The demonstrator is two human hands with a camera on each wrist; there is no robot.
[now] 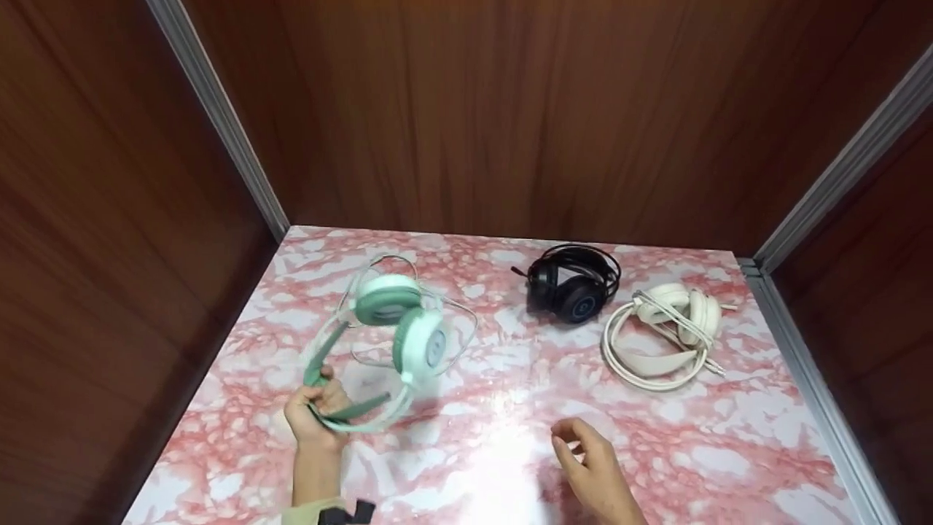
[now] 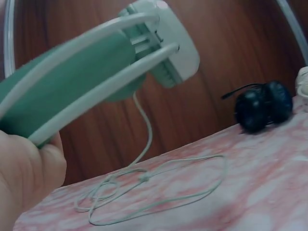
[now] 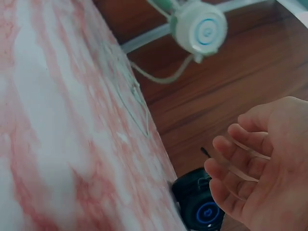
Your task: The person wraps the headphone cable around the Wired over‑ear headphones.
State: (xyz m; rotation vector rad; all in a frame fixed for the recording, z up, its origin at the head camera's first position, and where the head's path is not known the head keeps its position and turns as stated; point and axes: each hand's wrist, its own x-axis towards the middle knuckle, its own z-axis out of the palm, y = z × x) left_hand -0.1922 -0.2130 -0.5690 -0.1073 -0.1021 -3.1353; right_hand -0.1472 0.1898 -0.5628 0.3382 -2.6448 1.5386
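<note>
My left hand (image 1: pixel 317 414) grips the headband of a mint green and white pair of headphones (image 1: pixel 424 343). In the left wrist view the headphones (image 2: pixel 175 45) are lifted above the table, and their thin cable (image 2: pixel 159 207) trails down and lies in loops on the surface. Over the front of the table, my right hand (image 1: pixel 592 467) has loosely bent fingers and holds nothing. The right wrist view shows the same hand (image 3: pixel 269 159) palm side on, with the green headphones' ear cup (image 3: pixel 204 31) beyond it.
Black headphones (image 1: pixel 576 288) with a microphone boom lie at the back, right of centre. Cream headphones (image 1: pixel 663 332) with their cable wound round them lie farther right. Brown wood panels (image 1: pixel 481 117) enclose the pink and white marbled table (image 1: pixel 481 445) at the back and sides.
</note>
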